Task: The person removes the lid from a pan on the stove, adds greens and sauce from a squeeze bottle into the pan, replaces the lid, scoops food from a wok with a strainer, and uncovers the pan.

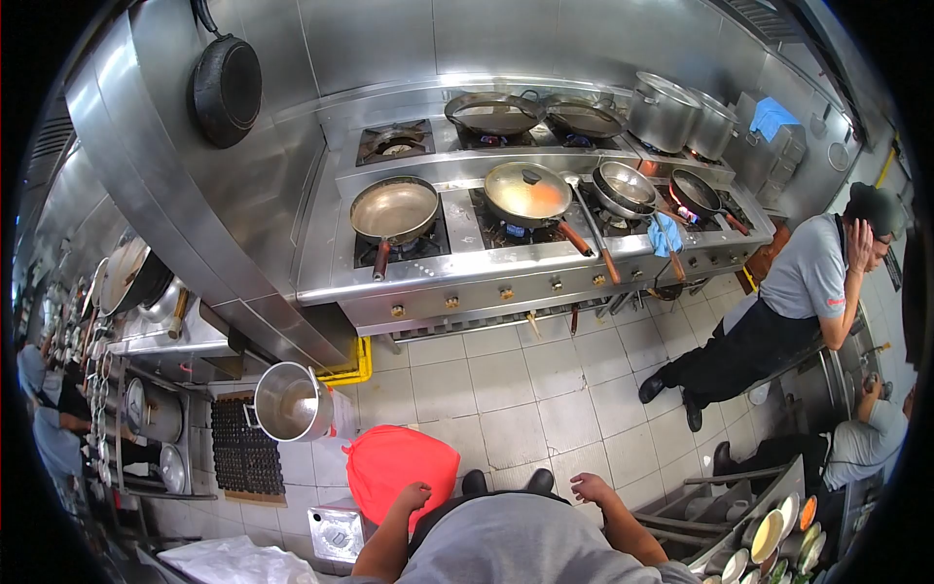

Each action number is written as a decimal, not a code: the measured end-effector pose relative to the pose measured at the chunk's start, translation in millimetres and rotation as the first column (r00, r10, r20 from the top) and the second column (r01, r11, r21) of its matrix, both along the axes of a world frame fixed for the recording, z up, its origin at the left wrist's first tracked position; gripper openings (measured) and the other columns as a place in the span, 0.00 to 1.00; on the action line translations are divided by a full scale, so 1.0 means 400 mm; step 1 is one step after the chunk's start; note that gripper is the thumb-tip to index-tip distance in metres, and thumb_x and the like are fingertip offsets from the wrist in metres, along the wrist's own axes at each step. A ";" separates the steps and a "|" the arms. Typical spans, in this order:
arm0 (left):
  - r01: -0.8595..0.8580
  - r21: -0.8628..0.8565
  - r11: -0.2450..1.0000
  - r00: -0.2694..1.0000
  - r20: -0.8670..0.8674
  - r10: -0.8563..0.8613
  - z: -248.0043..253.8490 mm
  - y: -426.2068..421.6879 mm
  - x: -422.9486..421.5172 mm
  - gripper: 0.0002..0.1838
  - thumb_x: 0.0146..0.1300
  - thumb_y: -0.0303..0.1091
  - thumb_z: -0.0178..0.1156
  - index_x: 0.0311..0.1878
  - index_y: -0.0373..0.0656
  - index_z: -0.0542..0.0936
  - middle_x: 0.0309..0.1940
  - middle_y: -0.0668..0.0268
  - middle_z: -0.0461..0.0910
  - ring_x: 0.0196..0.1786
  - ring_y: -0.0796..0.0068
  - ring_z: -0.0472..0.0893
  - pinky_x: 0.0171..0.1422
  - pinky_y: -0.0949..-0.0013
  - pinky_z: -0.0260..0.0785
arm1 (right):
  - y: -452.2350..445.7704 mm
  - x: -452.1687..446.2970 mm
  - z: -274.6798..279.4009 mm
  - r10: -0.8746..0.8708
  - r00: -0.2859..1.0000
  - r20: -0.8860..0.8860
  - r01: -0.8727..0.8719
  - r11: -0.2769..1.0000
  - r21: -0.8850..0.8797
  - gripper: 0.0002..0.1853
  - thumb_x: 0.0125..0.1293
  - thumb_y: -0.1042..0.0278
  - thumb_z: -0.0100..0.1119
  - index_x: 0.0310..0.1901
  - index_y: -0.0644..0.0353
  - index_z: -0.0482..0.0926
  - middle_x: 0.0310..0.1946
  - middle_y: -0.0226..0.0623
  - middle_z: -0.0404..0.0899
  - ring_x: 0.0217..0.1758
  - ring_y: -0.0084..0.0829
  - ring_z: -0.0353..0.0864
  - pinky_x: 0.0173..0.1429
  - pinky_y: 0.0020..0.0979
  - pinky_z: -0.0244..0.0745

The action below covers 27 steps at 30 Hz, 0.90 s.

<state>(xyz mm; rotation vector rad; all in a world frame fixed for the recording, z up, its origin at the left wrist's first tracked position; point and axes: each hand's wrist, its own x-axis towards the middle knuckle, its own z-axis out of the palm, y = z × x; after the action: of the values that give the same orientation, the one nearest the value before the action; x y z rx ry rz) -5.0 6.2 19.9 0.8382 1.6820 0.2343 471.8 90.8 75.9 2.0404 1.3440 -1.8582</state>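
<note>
My left hand (413, 494) hangs in front of me at the right edge of a red bag (401, 471), its fingers loosely curled; whether they touch the bag is unclear. To the right, my right hand (590, 487) hovers over the tiled floor with its fingers apart and nothing in them. Beyond both hands stands a steel stove (428, 309). On its front row sit an uncovered pan (395, 209), a lidded pan (527, 193) with something orange under the glass, stacked pans (626, 187) and a small pan (694, 192) over a flame.
A tall metal pot (293, 402) stands on the floor left of the red bag, beside a black mat (245, 446). One person (798, 282) leans at the right; another person (871, 443) is lower right, near a rack of containers (769, 535).
</note>
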 end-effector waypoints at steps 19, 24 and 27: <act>-0.021 -0.011 1.000 0.999 0.023 0.021 -0.005 0.000 0.011 0.17 0.54 0.34 0.54 0.47 0.41 0.76 0.23 0.63 0.77 0.21 0.76 0.75 0.24 0.70 0.69 | -0.011 0.008 -0.012 -0.015 1.000 -0.007 0.015 1.000 -0.012 0.19 0.54 0.70 0.55 0.50 0.60 0.72 0.27 0.35 0.76 0.25 0.24 0.76 0.25 0.26 0.72; -0.030 0.000 1.000 0.999 0.025 0.030 -0.003 -0.001 0.010 0.17 0.54 0.34 0.55 0.47 0.41 0.76 0.23 0.63 0.77 0.21 0.75 0.75 0.24 0.70 0.70 | -0.011 0.008 -0.016 -0.009 1.000 -0.008 0.009 1.000 -0.006 0.20 0.54 0.70 0.55 0.50 0.60 0.71 0.28 0.35 0.76 0.25 0.24 0.76 0.25 0.26 0.72; -0.033 -0.005 0.999 0.999 0.029 0.033 -0.004 -0.001 0.009 0.17 0.53 0.35 0.55 0.46 0.41 0.76 0.23 0.63 0.77 0.21 0.75 0.75 0.25 0.70 0.70 | -0.010 0.007 -0.013 -0.008 1.000 -0.005 0.008 1.000 -0.008 0.20 0.54 0.70 0.55 0.50 0.60 0.71 0.28 0.35 0.76 0.25 0.24 0.76 0.25 0.25 0.72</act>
<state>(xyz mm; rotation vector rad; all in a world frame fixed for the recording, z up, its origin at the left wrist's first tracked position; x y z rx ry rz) -1.4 5.7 18.2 0.8002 1.6693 0.2644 474.4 86.8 70.6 2.0417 1.3292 -1.8699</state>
